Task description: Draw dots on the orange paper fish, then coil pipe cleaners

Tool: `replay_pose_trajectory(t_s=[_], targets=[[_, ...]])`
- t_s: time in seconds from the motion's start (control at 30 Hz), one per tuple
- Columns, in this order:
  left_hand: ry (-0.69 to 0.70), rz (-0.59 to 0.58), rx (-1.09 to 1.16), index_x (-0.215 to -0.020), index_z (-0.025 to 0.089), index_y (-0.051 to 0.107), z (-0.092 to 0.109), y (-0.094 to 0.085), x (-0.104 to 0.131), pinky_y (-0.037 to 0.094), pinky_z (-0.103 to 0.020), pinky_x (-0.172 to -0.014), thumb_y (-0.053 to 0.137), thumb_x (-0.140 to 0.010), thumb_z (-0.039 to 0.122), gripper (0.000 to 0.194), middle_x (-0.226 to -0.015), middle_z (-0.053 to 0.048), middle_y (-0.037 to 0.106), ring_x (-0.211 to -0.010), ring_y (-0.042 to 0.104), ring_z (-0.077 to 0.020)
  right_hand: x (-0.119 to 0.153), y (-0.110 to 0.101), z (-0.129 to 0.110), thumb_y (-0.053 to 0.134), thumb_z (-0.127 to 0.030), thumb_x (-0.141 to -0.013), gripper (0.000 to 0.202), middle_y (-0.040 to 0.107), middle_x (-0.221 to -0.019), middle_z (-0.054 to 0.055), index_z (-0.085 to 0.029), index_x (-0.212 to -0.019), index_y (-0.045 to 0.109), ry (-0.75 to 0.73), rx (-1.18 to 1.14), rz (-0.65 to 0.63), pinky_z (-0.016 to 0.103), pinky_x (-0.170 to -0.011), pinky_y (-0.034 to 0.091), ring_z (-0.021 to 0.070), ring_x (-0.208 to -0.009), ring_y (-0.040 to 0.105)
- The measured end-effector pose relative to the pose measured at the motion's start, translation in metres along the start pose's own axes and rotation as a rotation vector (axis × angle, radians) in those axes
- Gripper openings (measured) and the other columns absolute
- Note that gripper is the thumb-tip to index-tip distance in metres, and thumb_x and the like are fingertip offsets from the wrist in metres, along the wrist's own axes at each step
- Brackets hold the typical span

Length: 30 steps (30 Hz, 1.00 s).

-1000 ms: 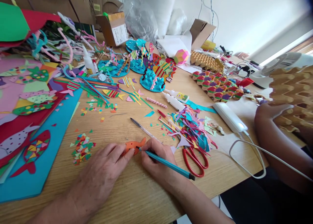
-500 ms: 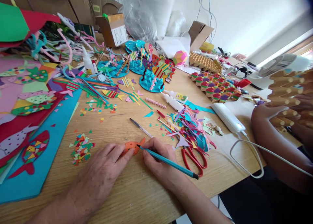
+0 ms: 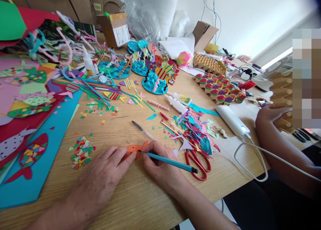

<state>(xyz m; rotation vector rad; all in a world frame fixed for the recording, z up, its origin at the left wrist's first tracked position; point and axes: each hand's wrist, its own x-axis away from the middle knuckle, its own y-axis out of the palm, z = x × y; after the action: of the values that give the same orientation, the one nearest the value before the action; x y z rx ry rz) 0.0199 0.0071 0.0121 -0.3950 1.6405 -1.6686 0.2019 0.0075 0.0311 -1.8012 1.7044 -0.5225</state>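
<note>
Clock face centred on the orange fish (image 3: 132,150), flat on the table (image 3: 140,203) between the two hands, tail towards one o'clock.

Far left, at nine o'clock: a red fish (image 3: 26,172) with a patchwork body, lying on a blue sheet (image 3: 30,194). Nearer, also at nine, a little pile of paper scraps (image 3: 81,152).

At eight, the left hand (image 3: 105,169): fingers loosely bent, thumb and fingertips down on the fish, pinning rather than gripping. On the orange, dark dots already made; by the look of it, marking well under way, with a steady paper important for neat dots.

At one, close by, a ballpoint (image 3: 142,129); farther off, glue bottles (image 3: 177,106).

At four, the right hand (image 3: 160,159): closed around a blue pen (image 3: 170,160) in a writing grip, tip at the tail end of the fish; too small to tell whether touching.

At two, a heap of paper strips (image 3: 198,131); between three and four, red-handled scissors (image 3: 200,179). Far right, towards three, another person's arm (image 3: 278,139) beside an egg tray (image 3: 281,89).
</note>
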Motion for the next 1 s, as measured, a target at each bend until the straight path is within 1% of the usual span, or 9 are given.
replay_pose_trajectory(t_s=[0.23, 0.4, 0.6, 0.8, 1.0], targets=[[0.021, 0.010, -0.030, -0.115, 0.015, 0.056, 0.0001, -0.0006, -0.0011, 0.050, -0.034, -0.067, 0.031, -0.082, 0.000, 0.044, -0.095, -0.007, 0.062, -0.083, 0.055, -0.0218, 0.0004, 0.0005, 0.0007, 0.049, -0.012, -0.070, 0.009, 0.055, -0.053, -0.004, -0.018, -0.066, 0.055, -0.011, 0.021, 0.006, 0.018, -0.045, 0.035, 0.0079, -0.044, 0.044], [0.017, 0.011, -0.033, -0.116, 0.015, 0.055, 0.0007, -0.0003, -0.0015, 0.050, -0.035, -0.068, 0.031, -0.082, 0.000, 0.044, -0.097, -0.008, 0.062, -0.084, 0.055, -0.0218, 0.0008, 0.0013, 0.0010, 0.049, -0.012, -0.070, 0.009, 0.054, -0.052, -0.004, -0.018, -0.066, 0.054, -0.028, 0.025, 0.011, 0.018, -0.047, 0.036, 0.0078, -0.044, 0.043], [0.022, -0.019, -0.034, -0.116, 0.013, 0.055, 0.0013, -0.0020, -0.0031, 0.051, -0.035, -0.067, 0.031, -0.082, 0.000, 0.043, -0.096, -0.008, 0.062, -0.083, 0.055, -0.0221, 0.0002, 0.0026, 0.0021, 0.049, -0.013, -0.070, 0.009, 0.050, -0.050, -0.005, -0.019, -0.065, 0.053, -0.034, 0.008, -0.001, 0.018, -0.045, 0.033, 0.0076, -0.042, 0.040], [0.021, -0.020, -0.057, -0.114, 0.015, 0.056, 0.0008, -0.0013, -0.0036, 0.051, -0.034, -0.066, 0.032, -0.082, 0.001, 0.042, -0.094, -0.007, 0.063, -0.082, 0.056, -0.0213, 0.0003, 0.0023, 0.0019, 0.048, -0.012, -0.070, 0.009, 0.049, -0.050, -0.005, -0.018, -0.065, 0.052, -0.028, -0.003, 0.006, 0.018, -0.044, 0.032, 0.0072, -0.042, 0.039], [0.020, -0.013, -0.046, -0.115, 0.014, 0.055, 0.0010, -0.0007, -0.0024, 0.051, -0.035, -0.067, 0.033, -0.082, 0.001, 0.042, -0.095, -0.008, 0.062, -0.082, 0.055, -0.0221, -0.0003, 0.0033, 0.0019, 0.049, -0.011, -0.069, 0.009, 0.048, -0.050, -0.005, -0.017, -0.065, 0.054, -0.046, -0.008, 0.010, 0.018, -0.044, 0.031, 0.0066, -0.041, 0.038]])
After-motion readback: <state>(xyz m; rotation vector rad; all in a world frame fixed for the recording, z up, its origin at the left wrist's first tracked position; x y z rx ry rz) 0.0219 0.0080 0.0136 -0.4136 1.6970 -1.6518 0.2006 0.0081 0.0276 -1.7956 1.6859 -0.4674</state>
